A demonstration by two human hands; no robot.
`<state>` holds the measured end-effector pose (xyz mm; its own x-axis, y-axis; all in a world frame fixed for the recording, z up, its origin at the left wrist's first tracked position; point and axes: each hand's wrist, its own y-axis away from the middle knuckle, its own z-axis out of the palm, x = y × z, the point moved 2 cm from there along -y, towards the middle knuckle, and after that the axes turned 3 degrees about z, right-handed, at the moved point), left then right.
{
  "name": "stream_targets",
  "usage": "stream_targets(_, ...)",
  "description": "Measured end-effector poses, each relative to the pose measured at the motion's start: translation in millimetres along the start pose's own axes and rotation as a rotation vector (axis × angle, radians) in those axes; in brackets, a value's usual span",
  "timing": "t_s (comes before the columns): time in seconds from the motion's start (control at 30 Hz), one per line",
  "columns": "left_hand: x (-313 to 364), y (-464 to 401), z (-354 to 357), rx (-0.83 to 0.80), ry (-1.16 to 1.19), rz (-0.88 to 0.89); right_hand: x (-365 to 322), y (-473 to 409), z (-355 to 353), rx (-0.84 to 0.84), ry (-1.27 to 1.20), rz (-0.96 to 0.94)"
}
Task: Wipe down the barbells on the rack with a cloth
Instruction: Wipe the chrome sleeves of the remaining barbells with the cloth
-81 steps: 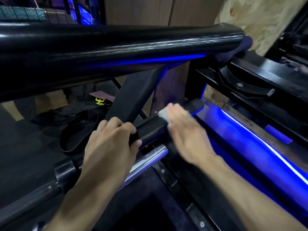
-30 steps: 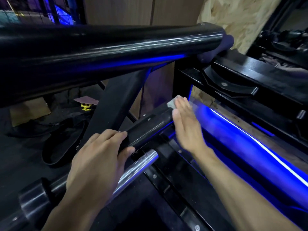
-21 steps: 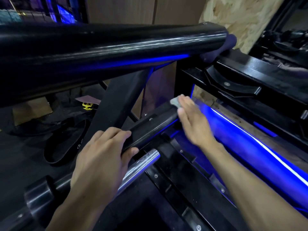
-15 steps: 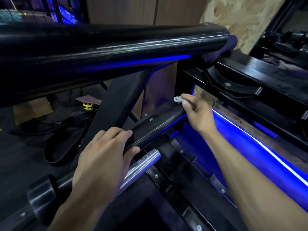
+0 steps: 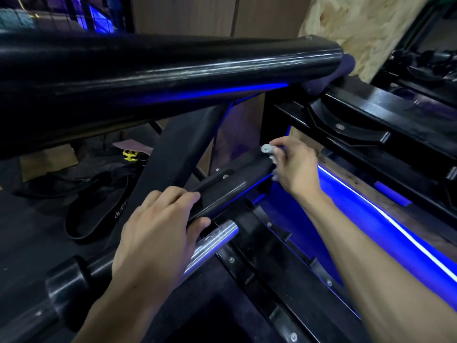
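A black barbell sleeve point(image 5: 235, 184) lies across the rack, slanting up to the right. My left hand point(image 5: 153, 233) grips its lower part, thumb underneath. My right hand point(image 5: 295, 167) is at the sleeve's far end, fingers pinched on a small grey-white cloth point(image 5: 267, 149) that touches the end face. Just below, a chrome barbell sleeve point(image 5: 214, 240) runs parallel, with a black collar point(image 5: 63, 283) at its lower left. A thick black barbell sleeve point(image 5: 173, 68) crosses the top of the view, close to the camera.
The black rack frame point(image 5: 358, 125) with bolted cradles runs along the right, lit by a blue light strip point(image 5: 371, 206). A slanted black rack post point(image 5: 183, 154) rises behind the sleeves. A black belt point(image 5: 99, 209) and a yellow item point(image 5: 130, 154) lie on the dark floor at left.
My right hand slid with the cloth up the black sleeve to its far end and bunched the cloth in its fingertips. My left hand kept its grip.
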<state>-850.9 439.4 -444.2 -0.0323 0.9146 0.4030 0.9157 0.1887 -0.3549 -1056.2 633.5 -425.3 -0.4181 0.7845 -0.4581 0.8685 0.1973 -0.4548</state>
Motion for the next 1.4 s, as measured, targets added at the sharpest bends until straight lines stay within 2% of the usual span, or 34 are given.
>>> stream_targets(0.13, -1, -2, 1, -0.007, -0.005, -0.011, -43, 45, 7, -0.097, -0.044, -0.305)
stream_targets(0.2, 0, -1, 1, 0.000, -0.005, -0.012, -32, 37, 0, -0.103, -0.027, -0.369)
stream_targets(0.23, 0, -1, 2, 0.004, -0.007, -0.010, -20, 24, -3, -0.066, -0.003, -0.312)
stream_targets(0.33, 0, 0, 2, 0.010, -0.010, -0.004, 13, -5, -7, 0.051, -0.029, 0.035)
stream_targets(0.37, 0, 0, 2, 0.011, -0.007, -0.003, 9, 0, -4, 0.058, -0.039, 0.055)
stream_targets(0.5, -1, -3, 2, 0.010, -0.006, -0.006, -34, 57, 2, -0.069, -0.222, -0.279)
stream_targets(0.57, 0, -2, 2, 0.014, -0.007, -0.007, -28, 57, -4, -0.100, -0.229, -0.369)
stream_targets(0.63, 1, 0, 1, 0.020, -0.007, -0.006, -6, 34, -7, -0.023, -0.167, -0.291)
stream_targets(0.73, 3, 1, 1, 0.022, -0.009, 0.004, 20, 12, -6, 0.100, -0.094, -0.024)
stream_targets(0.77, 2, 0, 2, 0.023, -0.013, 0.006, 16, 17, -3, 0.115, -0.087, -0.015)
stream_targets(0.9, 1, -2, 2, 0.025, -0.036, -0.004, -28, 74, 2, -0.031, -0.224, -0.202)
stream_targets(0.97, 1, -2, 2, 0.027, -0.036, -0.006, -35, 84, 1, -0.121, -0.219, -0.307)
stream_targets(1.03, 2, -2, 1, 0.021, -0.018, -0.010, -18, 65, 0, -0.081, -0.184, -0.321)
stream_targets(1.13, 3, -2, 1, 0.010, -0.013, -0.006, 18, 27, -5, 0.096, -0.215, 0.003)
stream_targets(1.17, 3, -2, 1, 0.005, -0.008, -0.002, 17, 26, -4, 0.127, -0.224, 0.048)
stream_targets(1.23, 3, -3, 1, 0.000, -0.003, -0.001, -9, 44, 3, 0.065, -0.254, -0.097)
stream_targets(1.33, 2, -3, -1, 0.016, 0.004, 0.003, -40, 70, 7, -0.115, -0.177, -0.495)
stream_targets(1.4, 3, -3, -4, 0.020, 0.025, -0.001, -26, 53, 9, -0.126, -0.025, -0.555)
